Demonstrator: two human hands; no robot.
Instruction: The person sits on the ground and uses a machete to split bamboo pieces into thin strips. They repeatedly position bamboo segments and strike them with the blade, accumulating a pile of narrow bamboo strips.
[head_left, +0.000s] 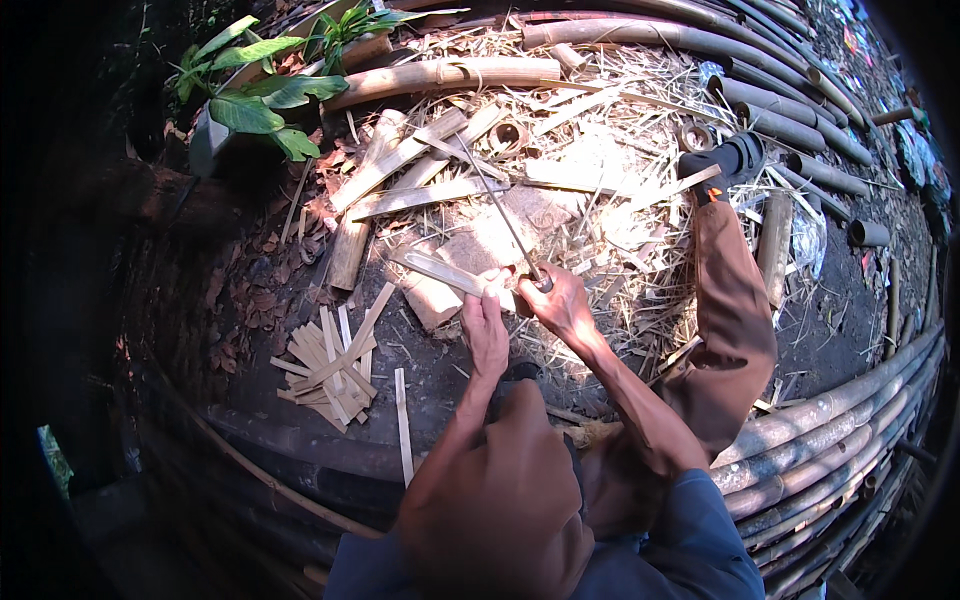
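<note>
My left hand [485, 330] is closed on a split piece of bamboo [438, 268], whose pale hollow side faces up and whose far end points left. Close beside it, my right hand [562, 302] grips the handle of a long, thin-bladed knife [505, 218]. The blade slants away up and to the left, seen nearly edge-on, and crosses above the bamboo pieces. Whether the knife touches the held bamboo, I cannot tell. Under my hands lies a worn flat block [470, 255]. Thin bamboo strips [330, 372] are heaped on the ground at my left.
Split bamboo lengths [400, 165] lie crossed beyond my hands, among shavings [640, 255]. Bamboo poles [820, 430] are stacked at the right, with more poles [660, 32] at the back. My outstretched leg [738, 310] is on the right. A leafy plant [250, 100] grows at far left.
</note>
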